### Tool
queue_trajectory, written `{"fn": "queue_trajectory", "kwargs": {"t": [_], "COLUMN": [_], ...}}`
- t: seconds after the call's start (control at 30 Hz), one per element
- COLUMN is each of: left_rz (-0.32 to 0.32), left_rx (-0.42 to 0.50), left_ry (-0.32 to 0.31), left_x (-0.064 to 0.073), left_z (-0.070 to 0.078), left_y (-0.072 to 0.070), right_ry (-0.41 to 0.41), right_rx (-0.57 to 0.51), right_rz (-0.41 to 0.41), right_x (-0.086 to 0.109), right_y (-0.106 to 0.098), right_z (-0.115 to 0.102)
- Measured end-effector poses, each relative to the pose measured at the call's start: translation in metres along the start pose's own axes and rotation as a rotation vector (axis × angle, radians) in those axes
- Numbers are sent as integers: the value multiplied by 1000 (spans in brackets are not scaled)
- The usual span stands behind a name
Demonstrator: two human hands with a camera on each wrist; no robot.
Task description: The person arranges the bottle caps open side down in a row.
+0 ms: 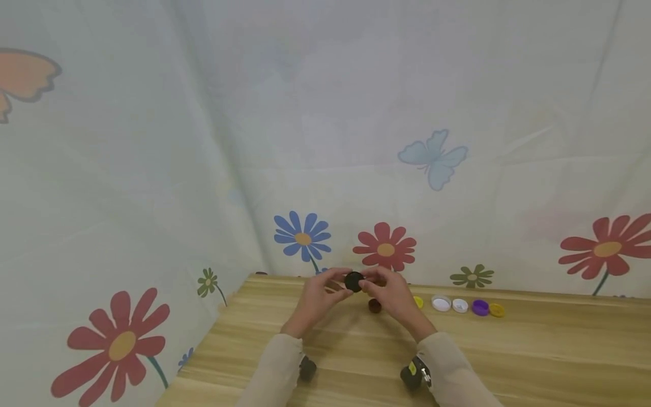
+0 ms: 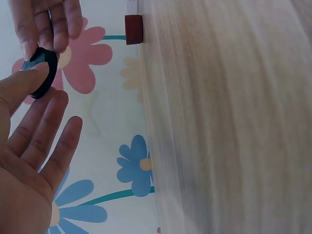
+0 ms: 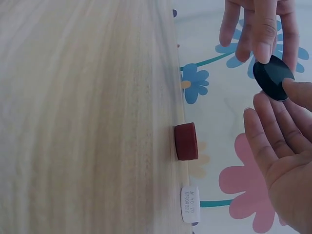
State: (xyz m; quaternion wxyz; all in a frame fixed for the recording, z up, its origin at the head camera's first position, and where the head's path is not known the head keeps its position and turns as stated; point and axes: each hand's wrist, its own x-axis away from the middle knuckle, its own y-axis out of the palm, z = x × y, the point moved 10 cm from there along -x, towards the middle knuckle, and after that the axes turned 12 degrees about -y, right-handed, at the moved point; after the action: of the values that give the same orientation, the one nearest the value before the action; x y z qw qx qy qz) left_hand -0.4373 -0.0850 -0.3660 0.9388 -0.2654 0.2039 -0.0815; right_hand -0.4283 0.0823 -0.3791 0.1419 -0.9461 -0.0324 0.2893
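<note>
Left hand (image 1: 319, 298) and right hand (image 1: 393, 295) are both pinching the same round black cap (image 1: 354, 281), one edge each, held up off the worktop (image 1: 559, 350). There's a dark red cap (image 1: 374, 306) sitting on it, and a purple cap (image 1: 480, 307) further right beside a yellow lid (image 1: 497, 310)

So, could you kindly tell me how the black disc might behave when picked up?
The black disc is probably stiff: it shows no bend where the left hand and right hand pinch it. Its smooth-looking surface may be slightly slippery. Being round, it could roll if dropped on edge.
</note>
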Motion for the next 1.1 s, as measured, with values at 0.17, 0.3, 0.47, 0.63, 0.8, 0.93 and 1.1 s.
{"fn": "queue_trajectory", "kwargs": {"t": [0.17,0.3,0.47,0.63,0.8,0.93,1.1], "left_rz": [-9,-19,-42,-76,-88,-89,-114], "left_rx": [-10,-21,-59,-91,-114,-141,-141], "left_ry": [3,26,29,33,40,48,35], "left_x": [2,3,3,3,3,4,5], "left_z": [4,6,5,3,3,4,1], "left_y": [-2,-2,-1,-1,-2,-3,-4], "right_ry": [14,19,12,-24,-37,-51,-31], "right_rx": [-26,-30,-24,12,18,45,55], "right_rz": [-16,-43,-75,-121,-152,-168,-181], "right_x": [2,2,3,1,1,0,1], "right_y": [1,3,5,6,8,11,15], "right_z": [-3,-3,-2,-6,-7,-9,-8]}}
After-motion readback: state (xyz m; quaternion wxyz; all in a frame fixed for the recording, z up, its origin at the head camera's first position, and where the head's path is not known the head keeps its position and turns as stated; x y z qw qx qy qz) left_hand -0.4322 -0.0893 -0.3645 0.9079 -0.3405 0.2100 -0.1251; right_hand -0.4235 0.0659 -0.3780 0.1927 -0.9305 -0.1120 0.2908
